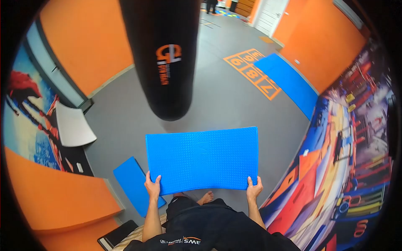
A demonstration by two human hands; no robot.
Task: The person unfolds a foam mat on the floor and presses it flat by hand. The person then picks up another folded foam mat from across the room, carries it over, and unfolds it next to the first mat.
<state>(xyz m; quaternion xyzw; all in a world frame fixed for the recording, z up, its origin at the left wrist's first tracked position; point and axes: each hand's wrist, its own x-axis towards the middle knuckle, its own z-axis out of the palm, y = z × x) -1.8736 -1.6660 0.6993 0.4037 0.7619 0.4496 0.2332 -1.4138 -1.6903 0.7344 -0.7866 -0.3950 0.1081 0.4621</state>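
A blue textured mat (203,159) is held up in front of my body, slightly bowed along its lower edge. My left hand (153,187) grips its lower left corner, with the thumb on the near face. At the lower right corner, my right hand (254,188) is closed on the mat's edge. Beyond the mat hangs a black punching bag (169,75) with an orange and white logo. Another blue mat (136,184) lies on the floor to the left, partly hidden behind my left hand and arm.
A long blue mat (289,83) lies by the right wall, beside orange numbered floor squares (252,73). On the left stands a white curved panel (75,125). A black flat object (117,235) is at the lower left. A person's legs (211,6) show far back.
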